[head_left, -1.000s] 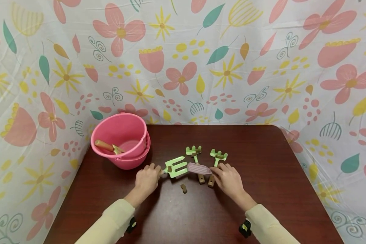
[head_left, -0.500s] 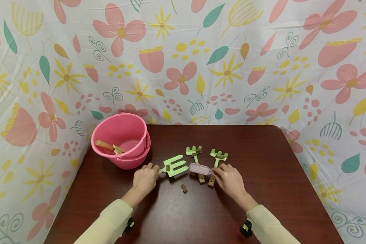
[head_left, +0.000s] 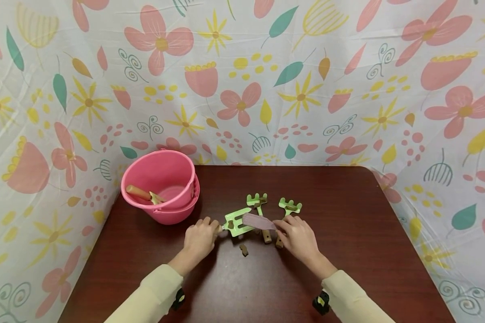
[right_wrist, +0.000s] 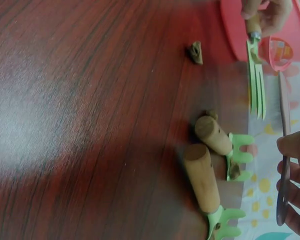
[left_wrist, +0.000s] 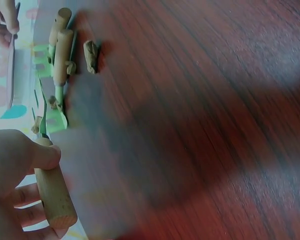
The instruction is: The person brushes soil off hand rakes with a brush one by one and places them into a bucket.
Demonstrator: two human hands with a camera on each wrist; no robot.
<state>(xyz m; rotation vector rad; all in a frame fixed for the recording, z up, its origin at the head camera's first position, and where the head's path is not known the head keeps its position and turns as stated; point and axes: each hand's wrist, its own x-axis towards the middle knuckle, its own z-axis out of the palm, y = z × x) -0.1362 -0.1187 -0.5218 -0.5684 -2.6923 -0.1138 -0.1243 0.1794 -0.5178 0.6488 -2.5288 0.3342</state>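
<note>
My left hand (head_left: pixel 200 238) grips the wooden handle (left_wrist: pixel 55 195) of a green fork (head_left: pixel 235 223), which has a brown lump on it. My right hand (head_left: pixel 298 237) holds a flat pinkish brush (head_left: pixel 258 222) by its handle, and in the head view its head overlaps the fork's tines. In the right wrist view the brush (right_wrist: pixel 285 105) stands edge-on beside the fork (right_wrist: pixel 256 80). Two small green rakes (head_left: pixel 257 199) (head_left: pixel 289 206) with wooden handles lie on the table behind and below the brush, brown bits on their heads.
Stacked pink buckets (head_left: pixel 171 217) stand at the table's back left, a wooden-handled tool (head_left: pixel 138 192) inside. A brown piece (head_left: pixel 244 250) lies on the dark table (head_left: pixel 242 296) between my forearms. A flowered cloth (head_left: pixel 242 63) hangs behind.
After drawing slightly apart, my hands have come closer together. The fork has moved right and the brush left, so that they now overlap in the head view.
</note>
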